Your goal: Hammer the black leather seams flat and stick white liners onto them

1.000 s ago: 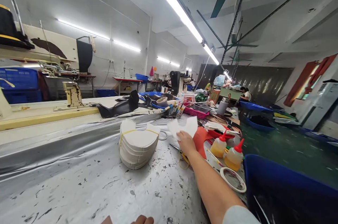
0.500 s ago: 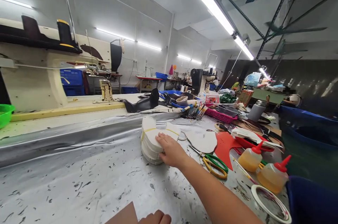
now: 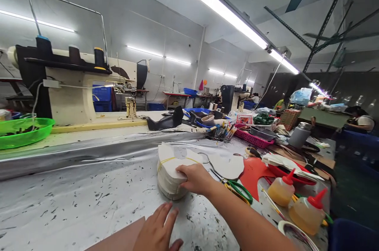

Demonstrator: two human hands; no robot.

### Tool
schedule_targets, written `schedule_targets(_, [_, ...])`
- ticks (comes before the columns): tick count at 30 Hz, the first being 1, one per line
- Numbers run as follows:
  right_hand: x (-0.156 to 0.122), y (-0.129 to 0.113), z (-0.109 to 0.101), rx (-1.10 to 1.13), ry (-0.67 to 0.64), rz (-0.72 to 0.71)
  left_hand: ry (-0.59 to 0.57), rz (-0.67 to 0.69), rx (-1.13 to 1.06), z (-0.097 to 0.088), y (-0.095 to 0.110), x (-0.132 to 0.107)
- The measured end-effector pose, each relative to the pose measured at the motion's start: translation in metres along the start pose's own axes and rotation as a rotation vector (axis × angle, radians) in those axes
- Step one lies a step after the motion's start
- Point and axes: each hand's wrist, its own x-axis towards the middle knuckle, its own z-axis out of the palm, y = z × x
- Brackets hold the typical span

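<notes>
Stack of white cut pieces (image 3: 171, 171) on the silver table cover (image 3: 74, 199), mid-table, near side of the clutter. A yellow band (image 3: 167, 159) runs across the top; the layers below look slightly stepped along the near side.

Right hand (image 3: 196, 178) clamped on the stack's right end, a fingertip on the top piece, the rest of the hand against the side. How much of the grip goes underneath is hidden. Whether the stack's full weight rests on the cover, cannot tell.

Left hand (image 3: 158, 229) apart from the right and from the stack, nearer the person, fingers spread, over or beside the right edge of a brown sheet (image 3: 118, 237); contact unclear.

Handling, as judged: grip best taken through the full height of the layers, since pressure on the top piece alone could slide it off the others. One band likely binds loosely at the ends, so a level hold and the left palm against the free side would steady the edges. Thin horns at the far side look easy to bend; better not pinched.

To the right, a loose white piece (image 3: 227, 166), scissors (image 3: 240, 191) and a red piece (image 3: 253, 174) lie close by; elbow and forearm want care there.
</notes>
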Motion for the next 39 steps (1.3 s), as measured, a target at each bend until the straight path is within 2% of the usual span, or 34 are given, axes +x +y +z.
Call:
schedule_targets(2, [0.001, 0.000, -0.007, 0.014, -0.035, -0.021, 0.191, -0.001, 0.095, 0.006, 0.003, 0.006])
schedule_targets(5, [0.004, -0.002, -0.012, 0.024, -0.057, -0.040, 0.363, -0.038, 0.216, 0.011, 0.010, 0.026])
schedule_targets(10, [0.015, 0.004, -0.027, 0.068, -0.062, -0.058, 0.454, -0.048, 0.318, 0.010, 0.013, 0.062])
schedule_targets(14, [0.025, 0.015, -0.038, 0.133, -0.089, -0.027, 0.483, -0.030, 0.322, 0.012, 0.006, 0.069])
schedule_targets(21, [0.038, 0.024, -0.040, 0.152, -0.097, 0.031, 0.457, 0.033, 0.282, 0.017, -0.003, 0.069])
schedule_targets(27, [0.036, 0.018, -0.034, 0.096, -0.096, 0.037, 0.376, -0.055, 0.239, 0.004, 0.000, 0.083])
schedule_targets(32, [0.032, 0.014, -0.030, 0.008, -0.112, 0.012, 0.293, -0.057, 0.201, -0.004, 0.000, 0.087])
schedule_targets(39, [0.030, -0.008, -0.033, -0.186, -0.161, -0.076, 0.193, -0.049, 0.185, 0.011, 0.003, 0.077])
